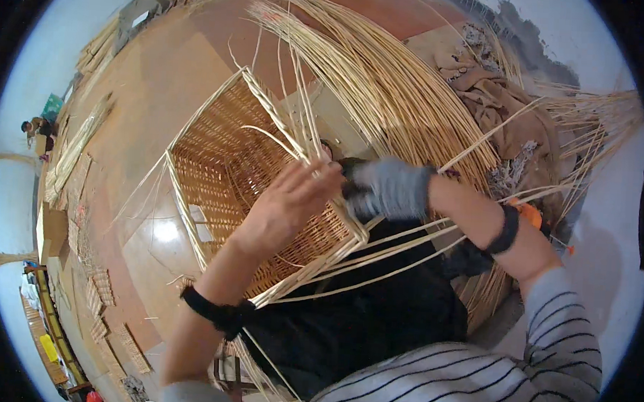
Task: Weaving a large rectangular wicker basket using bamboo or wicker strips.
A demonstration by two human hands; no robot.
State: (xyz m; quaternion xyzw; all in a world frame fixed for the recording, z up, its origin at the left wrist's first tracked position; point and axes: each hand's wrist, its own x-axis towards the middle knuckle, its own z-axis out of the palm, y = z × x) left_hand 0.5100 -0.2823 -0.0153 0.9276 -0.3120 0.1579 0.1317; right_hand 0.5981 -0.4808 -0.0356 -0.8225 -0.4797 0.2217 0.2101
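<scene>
A rectangular wicker basket (208, 153) lies tilted in front of me, its open top facing up and its rim partly braided. My bare left hand (290, 196) has its fingers closed over the right side of the rim. Next to it, my right hand (391, 190), in a grey knit glove, is at the outside of the same rim; motion blurs its fingers, and what they hold is hidden. Loose willow rods (305, 103) stick up from the rim beyond my left hand. More long rods (392, 247) run from the near corner to the right, under my right forearm.
A large bundle of pale rods (406, 90) lies on the floor beyond the basket. Brown sacking (495, 108) and an orange object (526, 213) are at the right. Woven pieces (101, 288) lie along the left, near a further rod bundle (76, 147). Dark cloth (382, 297) covers my lap.
</scene>
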